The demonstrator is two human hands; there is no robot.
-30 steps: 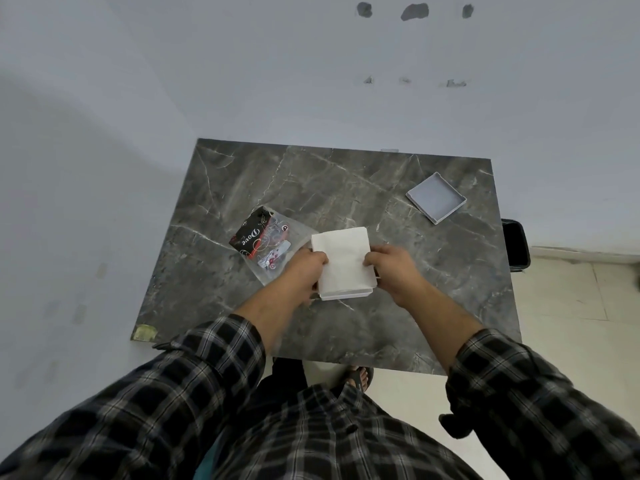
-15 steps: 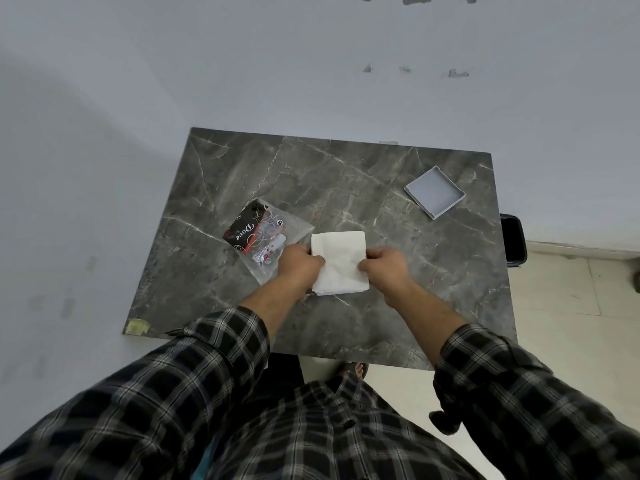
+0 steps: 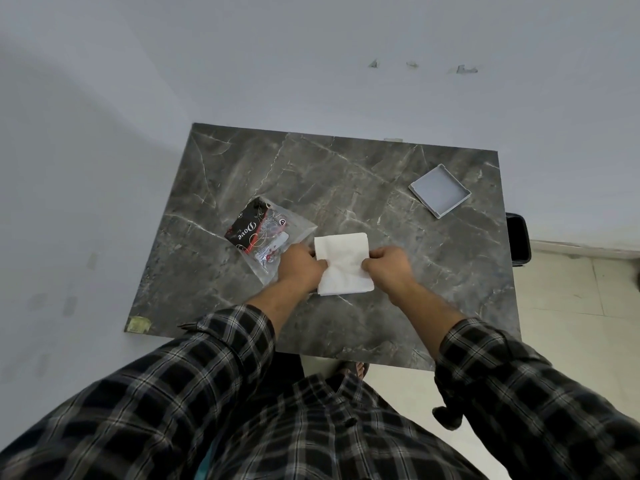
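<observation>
Left hand (image 3: 300, 268) and right hand (image 3: 388, 267) pinch opposite edges of the white napkin (image 3: 343, 261), fingers curled. Its middle is now creased, unlike one second earlier.

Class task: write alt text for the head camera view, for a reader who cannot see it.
A person's left hand and right hand grip opposite sides of a folded white napkin over a dark marble-patterned table, seen from above. A clear printed packet lies beside the left hand; a shallow grey square tray sits apart, far right.

Left hand (image 3: 300, 268) and right hand (image 3: 388, 269) pinch with curled fingers, forearms angled inward.
</observation>
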